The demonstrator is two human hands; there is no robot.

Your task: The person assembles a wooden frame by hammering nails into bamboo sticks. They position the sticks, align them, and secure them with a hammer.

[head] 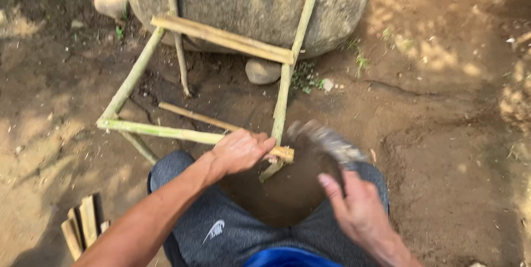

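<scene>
The left hand [240, 151] is closing its grip around the near rail of a bamboo frame [166, 131] while the right hand [359, 206] is clutching a blurred stone [326, 140] just beside that corner.

A pale green bamboo frame [221, 79] leans against a boulder; a blurred grey stone [326, 141] hovers beside its near corner.

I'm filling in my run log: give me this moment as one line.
left hand: grips bamboo frame at corner | right hand: holds blurred tool | frame leans on boulder | ground: dirt
</scene>
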